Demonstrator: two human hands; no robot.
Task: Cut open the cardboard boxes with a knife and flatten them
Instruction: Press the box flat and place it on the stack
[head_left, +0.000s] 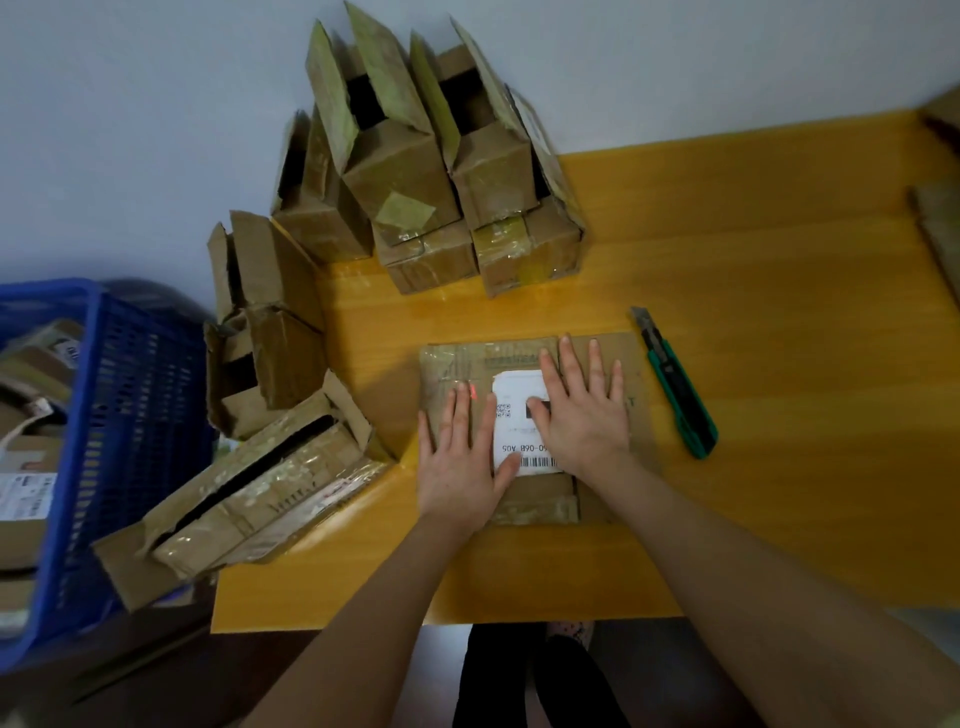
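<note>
A flattened cardboard box (452, 364) with a white shipping label (514, 387) lies on the yellow table (779, 364). My left hand (460, 462) and my right hand (582, 410) both press flat on it, palms down and fingers spread, holding nothing. A green utility knife (675, 384) lies on the table just right of the box, blade end pointing away from me. A stack of opened boxes (426, 171) stands at the table's far left corner. More opened boxes (260, 467) lean at the table's left edge.
A blue plastic basket (130, 415) holding taped parcels stands on the left, off the table. Flat cardboard pieces (940, 234) lie at the far right edge. A pale wall runs behind the table. My legs show below the table's front edge.
</note>
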